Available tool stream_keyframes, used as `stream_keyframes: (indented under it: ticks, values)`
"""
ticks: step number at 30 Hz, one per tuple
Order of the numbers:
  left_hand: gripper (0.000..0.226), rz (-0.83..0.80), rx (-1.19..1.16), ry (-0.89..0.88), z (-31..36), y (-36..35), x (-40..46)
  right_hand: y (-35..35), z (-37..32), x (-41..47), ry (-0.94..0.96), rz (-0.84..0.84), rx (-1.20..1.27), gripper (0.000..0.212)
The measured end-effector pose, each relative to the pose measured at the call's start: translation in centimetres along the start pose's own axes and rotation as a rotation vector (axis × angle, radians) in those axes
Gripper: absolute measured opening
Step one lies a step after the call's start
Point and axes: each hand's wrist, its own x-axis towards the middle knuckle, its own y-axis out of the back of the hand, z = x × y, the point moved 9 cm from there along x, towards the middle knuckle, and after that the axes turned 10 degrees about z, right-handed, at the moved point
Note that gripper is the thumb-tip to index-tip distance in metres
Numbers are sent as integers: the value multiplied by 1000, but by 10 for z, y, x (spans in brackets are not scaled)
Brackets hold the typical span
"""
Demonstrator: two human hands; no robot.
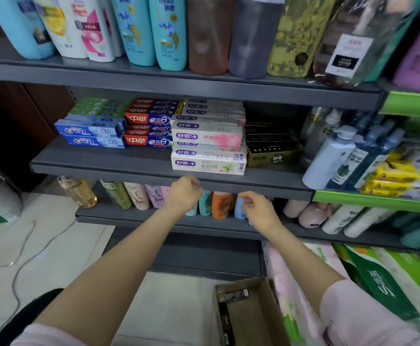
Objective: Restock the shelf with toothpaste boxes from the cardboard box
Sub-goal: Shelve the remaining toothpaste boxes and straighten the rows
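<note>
- On the middle shelf (99,163), toothpaste boxes stand in stacks: blue ones (91,132) at left, red ones (149,121) beside them, white ones (207,143) next, and dark gold-trimmed ones (272,146) at right.
- Below, on the floor, the cardboard box (251,313) sits open; at least 2 dark toothpaste boxes (232,294) lie against its left wall. How many lie deeper cannot be told.
- Left hand (184,193) hangs just under the shelf lip, fingers loosely curled, holding nothing.
- Right hand (258,208) hangs near it, slightly lower, fingers likewise loosely curled and empty; the frame is blurred here.
- Handling, as judged: each carton looks light, long and thin-walled, stiff along its length but easily dented on its broad faces; the printed card appears smooth and may slip.
- Recommended hold, as judged: thumb and fingers across the 2 narrow long sides near mid-length, with moderate pressure.
- Placement, as judged: the dark cartons match the right-hand stack, which stands lower than its white neighbour.
</note>
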Motion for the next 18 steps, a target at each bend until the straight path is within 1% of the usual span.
stream_keyframes:
  ticks: [2,6,8,10,14,18]
  values:
    - [23,-41,-11,-38,1,-8,-29,5,10,-28,21,26,-32,36]
    - [8,-153,-156,-46,-4,-36,-91,4,42,-79,12,-1,-109,33]
    - [12,-217,-153,-25,-14,-60,-124,-1,69,-105,7,-19,-140,29]
    - [11,-276,-126,12,-31,-88,-155,-10,102,-133,-22,-56,-192,29]
    - [9,-343,-68,68,-71,-152,-206,-27,178,-179,-96,-137,-288,28]
    - [16,-412,28,145,-128,-229,-260,-53,282,-223,-196,-201,-361,27]
